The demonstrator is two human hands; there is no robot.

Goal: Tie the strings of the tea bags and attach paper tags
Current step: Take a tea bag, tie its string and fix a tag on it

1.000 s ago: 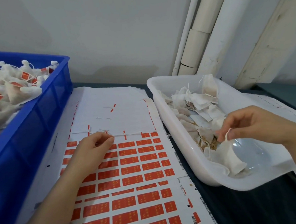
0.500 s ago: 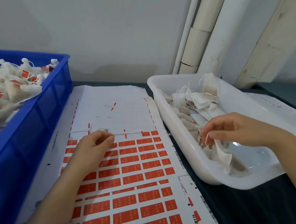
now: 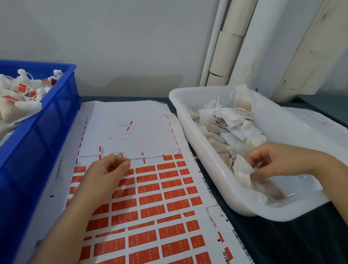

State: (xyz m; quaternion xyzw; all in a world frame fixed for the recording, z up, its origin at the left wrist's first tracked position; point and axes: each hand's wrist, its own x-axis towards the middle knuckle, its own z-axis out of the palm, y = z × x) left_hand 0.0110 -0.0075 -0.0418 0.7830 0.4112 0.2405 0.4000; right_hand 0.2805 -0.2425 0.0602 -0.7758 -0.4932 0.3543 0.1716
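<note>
Pale grey wall [image 3: 123,43] fills the background, with white pipes [image 3: 231,46] running up it at the right. Below it lies a dark table [image 3: 277,243] that carries everything else. At the far left stands a deep blue crate [image 3: 37,150], and a heap of finished tea bags [image 3: 8,105] lies in it, white pouches with small red tags on their strings. Just beside the crate a large white sheet [image 3: 131,118] lies flat on the table; its far part is bare backing with only a few red slivers, while rows of red paper tags [image 3: 150,196] cover its near part. To the right of the sheet sits a white plastic tray [image 3: 191,130], its near end overlapping the sheet's right edge. A loose pile of untied tea bags [image 3: 225,116] lies along the tray's left side and far end, some with thin strings sticking up.

The left hand [image 3: 108,174] rests on the sheet at the top row of tags, its fingers curled in and the fingertips down on the paper; whether they pinch a tag I cannot tell. The right hand [image 3: 278,160] reaches into the near part of the tray, fingers curled, and pinches the crumpled top of one tea bag [image 3: 243,172]. That bag hangs low inside the tray, its lower end touching the tray floor near the left wall
</note>
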